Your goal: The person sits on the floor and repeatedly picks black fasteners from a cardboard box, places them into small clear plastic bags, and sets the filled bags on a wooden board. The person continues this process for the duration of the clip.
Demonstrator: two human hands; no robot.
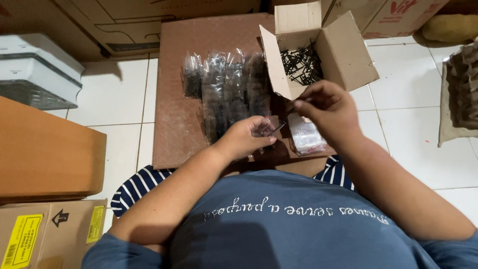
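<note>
Open brown carton (318,47) behind clear filled bags (226,89).

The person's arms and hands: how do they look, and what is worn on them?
Both forearms are bare. The left hand and right hand wear no gloves, and no ring, watch or bracelet shows. Short sleeves of a blue-grey T-shirt cover only the upper arms, at the lower corners of the picture.
</note>
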